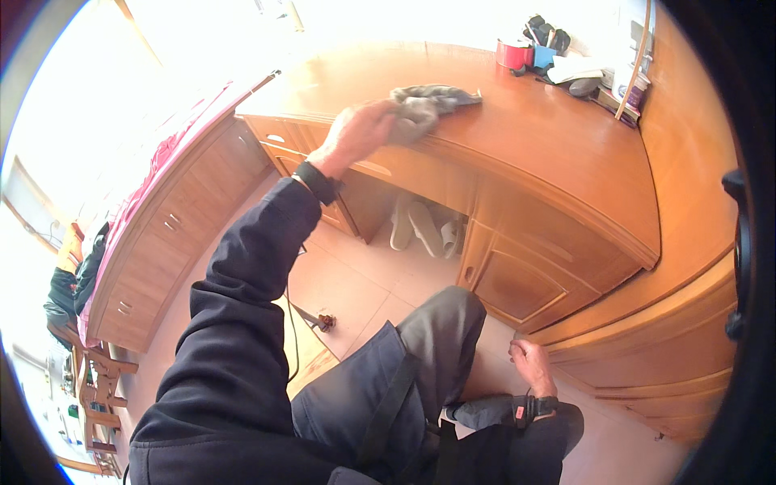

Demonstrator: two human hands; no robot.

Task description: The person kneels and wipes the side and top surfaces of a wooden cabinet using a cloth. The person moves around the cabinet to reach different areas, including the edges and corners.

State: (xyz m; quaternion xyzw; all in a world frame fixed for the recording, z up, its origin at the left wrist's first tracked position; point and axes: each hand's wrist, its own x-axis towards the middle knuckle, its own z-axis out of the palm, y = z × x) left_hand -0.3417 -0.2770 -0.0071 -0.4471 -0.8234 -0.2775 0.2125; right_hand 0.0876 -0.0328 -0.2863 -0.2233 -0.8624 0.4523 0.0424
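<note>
My left hand is closed on a crumpled grey-green cloth, which lies against the front edge of a wooden desk's glossy top. The arm reaches forward in a dark sleeve with a black band at the wrist. Low on the right, my right hand hangs beside my bent knee, its fingers curled in and no object showing in them. A dark strap with a small device is round that wrist. The hand is near the foot of the desk's right cupboard, apart from it.
A red container, a blue box and assorted small things stand at the desk's back right. Pale slippers rest in the knee space. A curved wooden panel borders the right; a drawered bed base with pink cover is left.
</note>
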